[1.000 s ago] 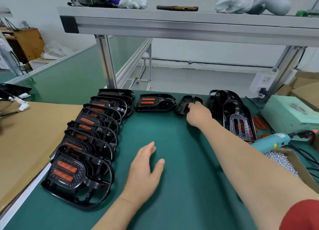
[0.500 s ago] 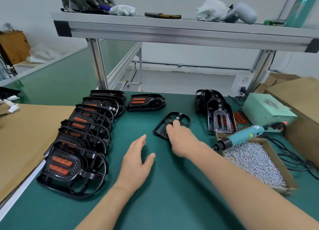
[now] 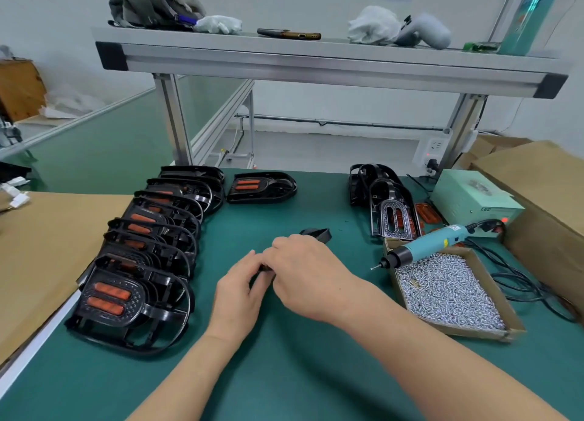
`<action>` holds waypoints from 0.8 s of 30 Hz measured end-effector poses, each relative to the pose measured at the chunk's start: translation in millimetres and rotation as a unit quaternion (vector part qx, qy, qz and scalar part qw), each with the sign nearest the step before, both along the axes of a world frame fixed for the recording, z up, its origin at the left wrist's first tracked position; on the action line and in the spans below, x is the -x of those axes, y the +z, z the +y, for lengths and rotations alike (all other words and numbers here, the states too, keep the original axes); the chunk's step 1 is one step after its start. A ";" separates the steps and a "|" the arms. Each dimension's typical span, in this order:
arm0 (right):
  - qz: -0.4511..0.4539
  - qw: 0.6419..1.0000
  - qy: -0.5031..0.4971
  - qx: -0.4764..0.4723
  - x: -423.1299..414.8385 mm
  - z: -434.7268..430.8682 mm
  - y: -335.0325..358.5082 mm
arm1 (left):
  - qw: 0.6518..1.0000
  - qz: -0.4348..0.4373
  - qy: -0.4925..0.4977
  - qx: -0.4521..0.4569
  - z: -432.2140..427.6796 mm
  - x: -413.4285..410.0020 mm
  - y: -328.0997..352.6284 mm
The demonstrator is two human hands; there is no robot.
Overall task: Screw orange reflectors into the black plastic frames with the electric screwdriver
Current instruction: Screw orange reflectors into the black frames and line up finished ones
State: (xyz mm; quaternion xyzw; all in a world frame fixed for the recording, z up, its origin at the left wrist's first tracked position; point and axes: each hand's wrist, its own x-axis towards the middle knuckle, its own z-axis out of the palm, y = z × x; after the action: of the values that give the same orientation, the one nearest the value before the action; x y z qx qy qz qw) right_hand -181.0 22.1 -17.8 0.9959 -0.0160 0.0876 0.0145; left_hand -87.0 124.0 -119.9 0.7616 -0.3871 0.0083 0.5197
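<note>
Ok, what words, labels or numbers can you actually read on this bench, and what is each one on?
"LED": on the front top edge of the pale green power box; anything after it is blurred.
Electric screwdriver: a white label and a yellow sticker on the body, both too small to read.
Wall socket: markings blurred, unreadable.
No other text can be read.

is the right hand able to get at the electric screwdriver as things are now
Probably yes, once it lets go: the right hand grips a black frame, but the electric screwdriver lies on the screw box just to its right, nothing between.
</note>
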 end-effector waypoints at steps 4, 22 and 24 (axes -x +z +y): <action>-0.062 0.995 0.018 -0.082 -2.9 -15.1 -1.6 | 0.998 0.048 0.028 0.041 0.5 1.7 0.6; 0.055 0.985 -0.102 -0.125 -17.7 -76.0 -28.5 | 0.980 0.179 0.083 0.033 -2.4 -5.5 -3.7; 0.063 0.984 -0.097 -0.134 -18.7 -76.4 -28.8 | 0.982 0.172 0.079 0.023 -1.6 -4.9 -3.1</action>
State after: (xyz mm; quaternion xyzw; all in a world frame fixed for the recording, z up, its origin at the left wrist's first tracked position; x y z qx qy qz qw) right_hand -162.2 -54.3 -46.6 0.9861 -0.1234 0.0203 -0.1094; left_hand -82.1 122.4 -123.0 0.7674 -0.2307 -0.0726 0.5938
